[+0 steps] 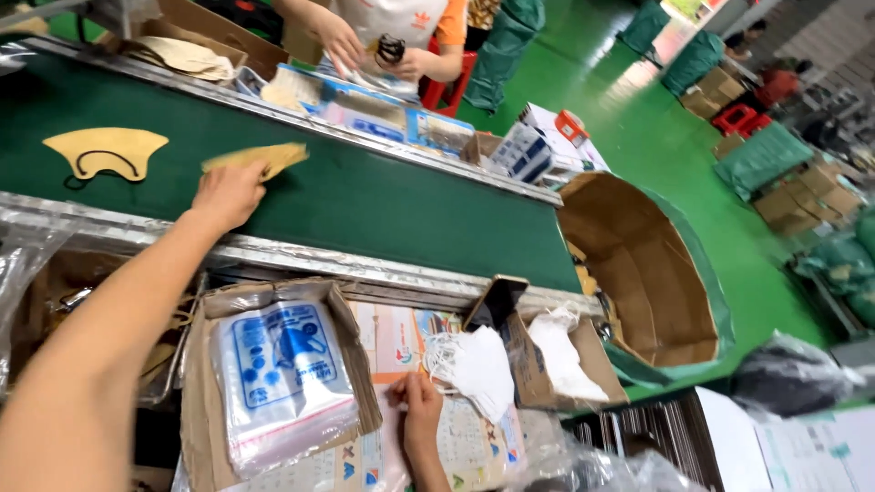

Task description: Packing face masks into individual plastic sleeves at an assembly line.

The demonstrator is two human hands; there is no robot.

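My left hand [226,191] reaches out over the green conveyor belt [383,205] and holds a tan face mask [260,157] by its edge. Another tan mask [107,150] with a dark ear loop lies flat on the belt to the left. My right hand [421,407] rests near the bottom on printed flat packaging sheets [401,351], its fingers pinching the ear loops of a white mask [478,364]. A stack of clear plastic bags with blue print [283,378] sits in an open cardboard box [205,401] between my arms.
Across the belt, another person's hands [342,41] work over printed packages. A large open cardboard box [638,264] stands at the belt's end. A smaller carton with white masks [561,360] sits right of my hand. Green sacks and boxes line the green floor.
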